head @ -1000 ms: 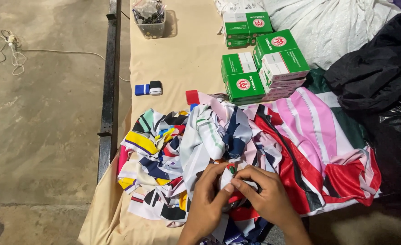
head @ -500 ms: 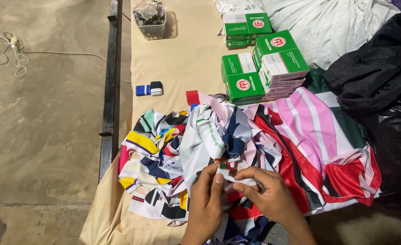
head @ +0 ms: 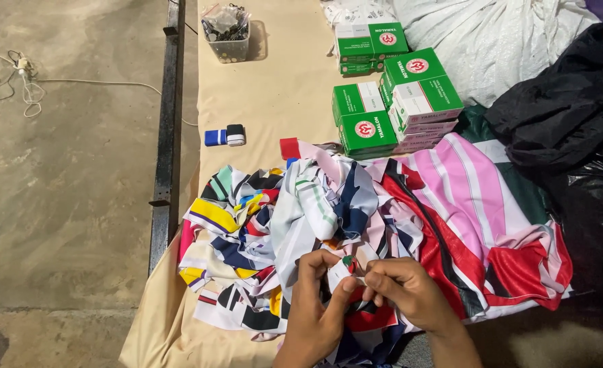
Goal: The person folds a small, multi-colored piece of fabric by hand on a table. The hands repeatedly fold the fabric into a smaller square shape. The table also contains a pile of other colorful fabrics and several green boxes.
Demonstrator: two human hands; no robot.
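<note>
Two hands work at the near table edge. The left hand (head: 313,315) and the right hand (head: 405,293) are both closed in a pinch on one small white tag (head: 343,269), held between them over the fabric pile (head: 301,225). The pile holds many multicoloured pieces; an exact count cannot be told. Beyond it stand at least six green boxes (head: 390,102) in stacks. One blue and black roll (head: 224,136) lies left of them on the table (head: 281,95). One clear tub (head: 226,34) stands at the far end. Black cloth (head: 560,116) lies to the right.
</note>
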